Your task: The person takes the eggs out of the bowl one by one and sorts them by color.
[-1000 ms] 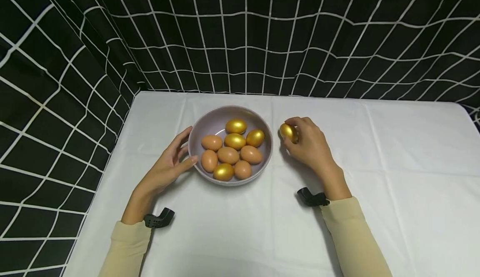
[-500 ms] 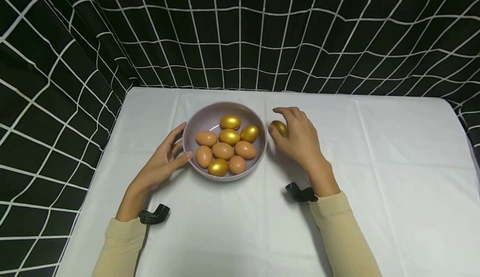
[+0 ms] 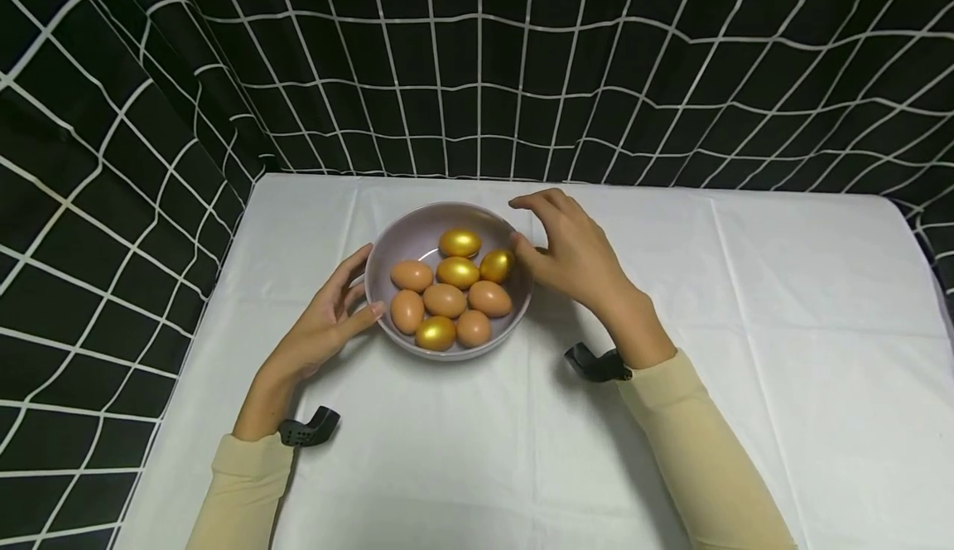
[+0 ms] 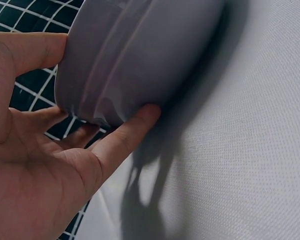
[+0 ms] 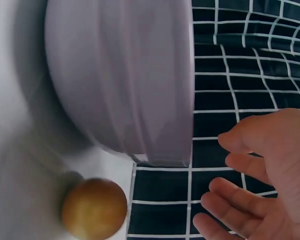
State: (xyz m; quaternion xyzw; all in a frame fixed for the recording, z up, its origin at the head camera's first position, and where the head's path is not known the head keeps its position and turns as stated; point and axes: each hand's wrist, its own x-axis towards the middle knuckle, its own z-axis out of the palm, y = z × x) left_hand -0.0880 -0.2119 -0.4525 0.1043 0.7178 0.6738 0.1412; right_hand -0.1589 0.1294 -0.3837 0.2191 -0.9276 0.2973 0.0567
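In the head view a mauve bowl (image 3: 387, 256) stands on the white cloth, holding several brown eggs (image 3: 445, 300) and several golden eggs (image 3: 458, 272). My left hand (image 3: 328, 318) touches the bowl's left side, thumb at the rim. The left wrist view has its fingers extended along the outer wall. Loosely bent and empty, my right hand (image 3: 570, 248) is at the bowl's right rim, the thumb overlapping it in the head view. Another golden egg (image 5: 94, 209) lies on the cloth beside the bowl, mostly hidden by this hand from above.
White cloth (image 3: 447, 451) covers the table. Black fabric with a white grid (image 3: 477, 61) hangs along the back and left edges. Each wrist carries a black camera mount (image 3: 309, 428).
My right hand has let go of the golden egg right of the bowl and moved up and left to the rim. My left hand stays at the bowl.
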